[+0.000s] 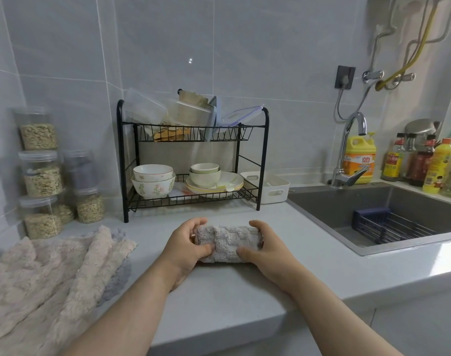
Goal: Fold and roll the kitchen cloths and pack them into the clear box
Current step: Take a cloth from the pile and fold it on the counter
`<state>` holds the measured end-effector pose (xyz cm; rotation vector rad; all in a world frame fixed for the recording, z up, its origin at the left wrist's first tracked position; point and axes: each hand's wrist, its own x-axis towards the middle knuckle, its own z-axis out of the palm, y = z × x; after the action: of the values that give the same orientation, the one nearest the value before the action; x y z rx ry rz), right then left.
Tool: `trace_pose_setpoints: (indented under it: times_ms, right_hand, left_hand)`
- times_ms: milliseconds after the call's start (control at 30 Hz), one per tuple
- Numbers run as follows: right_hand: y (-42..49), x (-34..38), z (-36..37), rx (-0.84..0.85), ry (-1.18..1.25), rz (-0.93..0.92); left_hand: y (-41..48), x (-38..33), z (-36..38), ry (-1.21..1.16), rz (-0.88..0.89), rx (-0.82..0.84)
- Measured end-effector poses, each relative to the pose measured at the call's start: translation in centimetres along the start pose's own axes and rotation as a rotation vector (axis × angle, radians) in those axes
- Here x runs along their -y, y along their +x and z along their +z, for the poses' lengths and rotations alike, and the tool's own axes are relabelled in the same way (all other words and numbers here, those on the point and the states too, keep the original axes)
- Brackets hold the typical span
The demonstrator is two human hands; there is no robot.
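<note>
A grey fluffy kitchen cloth (228, 242), rolled into a short cylinder, lies on the grey counter (219, 299) in front of me. My left hand (187, 249) grips its left end, thumb on the front and fingers curled over the top. My right hand (264, 250) grips the right end the same way. A heap of beige and grey cloths (47, 278) lies spread at the counter's left. Clear plastic boxes (147, 110) sit on the top shelf of the black dish rack (191, 155).
Bowls and plates fill the rack's lower shelf. A white bin (270, 187) stands right of it. Stacked grain jars (40, 173) line the left wall. The sink (378, 214) with a blue basket, the tap and bottles lie to the right.
</note>
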<state>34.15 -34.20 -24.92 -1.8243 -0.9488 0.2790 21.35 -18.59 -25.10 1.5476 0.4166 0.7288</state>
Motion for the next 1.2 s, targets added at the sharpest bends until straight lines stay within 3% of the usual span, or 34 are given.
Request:
trace_pose_setpoints:
  times_ms: [200, 300, 567, 633, 733, 900, 1200]
  right_hand:
    - [0.2, -0.3, -0.3, 0.041, -0.172, -0.039]
    - [0.1, -0.1, -0.6, 0.086, -0.152, -0.058]
    - [0.6, -0.4, -0.7, -0.001, 0.412, 0.062]
    - [0.9, -0.6, -0.6, -0.021, 0.377, 0.045]
    - [1.2, -0.7, -0.6, -0.049, 0.353, 0.032]
    - [0.7, -0.5, -0.5, -0.054, 0.398, 0.042]
    - [0.6, -0.6, -0.4, -0.033, 0.126, -0.004]
  left_hand:
    - [-0.8, -0.6, 0.4, 0.104, -0.045, 0.15]
    - [-0.4, -0.3, 0.4, 0.154, -0.016, 0.098]
    - [0.4, 0.0, 0.3, 0.126, -0.02, -0.113]
    - [0.3, -0.1, 0.5, 0.264, 0.018, -0.069]
    - [0.0, -0.5, 0.7, 0.151, -0.003, 0.058]
    - [0.2, -0.5, 0.2, -0.064, -0.086, -0.065]
    - [0.7, 0.9, -0.1, 0.035, -0.095, -0.103]
